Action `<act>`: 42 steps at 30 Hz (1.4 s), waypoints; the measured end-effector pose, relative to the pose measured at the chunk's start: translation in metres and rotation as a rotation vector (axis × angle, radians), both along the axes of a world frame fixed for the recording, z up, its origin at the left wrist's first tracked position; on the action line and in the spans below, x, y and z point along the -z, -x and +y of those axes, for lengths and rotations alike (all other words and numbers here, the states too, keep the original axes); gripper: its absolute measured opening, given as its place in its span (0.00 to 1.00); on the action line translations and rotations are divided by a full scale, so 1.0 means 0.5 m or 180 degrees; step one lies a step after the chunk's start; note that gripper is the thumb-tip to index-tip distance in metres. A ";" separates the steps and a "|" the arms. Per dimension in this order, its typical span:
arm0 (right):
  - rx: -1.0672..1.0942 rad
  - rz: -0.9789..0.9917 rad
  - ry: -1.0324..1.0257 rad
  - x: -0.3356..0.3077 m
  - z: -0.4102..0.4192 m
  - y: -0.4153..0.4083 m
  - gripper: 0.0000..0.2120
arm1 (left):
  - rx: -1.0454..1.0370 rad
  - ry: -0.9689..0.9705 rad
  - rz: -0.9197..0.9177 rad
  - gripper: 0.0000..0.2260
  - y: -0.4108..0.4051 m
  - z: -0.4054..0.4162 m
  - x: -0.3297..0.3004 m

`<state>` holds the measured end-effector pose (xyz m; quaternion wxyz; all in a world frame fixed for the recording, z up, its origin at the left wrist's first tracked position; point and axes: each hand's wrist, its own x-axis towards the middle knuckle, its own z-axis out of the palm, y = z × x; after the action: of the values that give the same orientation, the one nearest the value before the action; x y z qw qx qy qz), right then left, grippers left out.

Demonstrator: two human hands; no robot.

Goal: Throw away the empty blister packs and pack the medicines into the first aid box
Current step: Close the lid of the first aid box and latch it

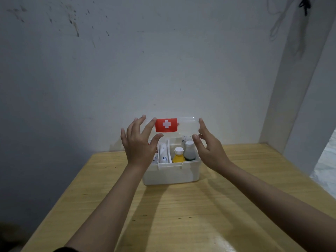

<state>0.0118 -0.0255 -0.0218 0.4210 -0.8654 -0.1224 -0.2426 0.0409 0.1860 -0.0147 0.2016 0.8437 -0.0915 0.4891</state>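
Observation:
A white first aid box (pixel 171 176) stands on the wooden table (pixel 181 215) by the wall. Its clear lid (pixel 187 127) is raised upright and carries a red label with a white cross (pixel 166 125). Inside stand a yellow bottle (pixel 178 157), a white bottle (pixel 190 151) and a white tube (pixel 163 154) in a narrow compartment. My left hand (pixel 138 148) is spread at the lid's left edge, and my right hand (pixel 211 151) at its right edge. Both have their fingers apart. I cannot tell whether the fingertips touch the lid. No blister packs are in view.
The table fills the lower part of the view and ends at a stained white wall behind the box. A white pillar (pixel 294 106) rises at the back right corner. The floor drops away dark on the left.

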 end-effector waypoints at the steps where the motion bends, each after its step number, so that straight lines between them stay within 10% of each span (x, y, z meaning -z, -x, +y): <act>1: 0.0007 -0.0014 -0.0026 0.002 0.000 0.001 0.30 | 0.0009 0.0013 -0.0001 0.21 0.001 0.000 0.000; 42: 0.0667 -0.0112 -0.0912 0.117 0.040 0.072 0.21 | 0.0284 -0.0551 0.0313 0.22 0.128 0.029 0.138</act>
<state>-0.0240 -0.0056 -0.0801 0.5102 -0.8002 -0.0031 -0.3153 -0.0230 0.2003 -0.0837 0.1538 0.8760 -0.1610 0.4278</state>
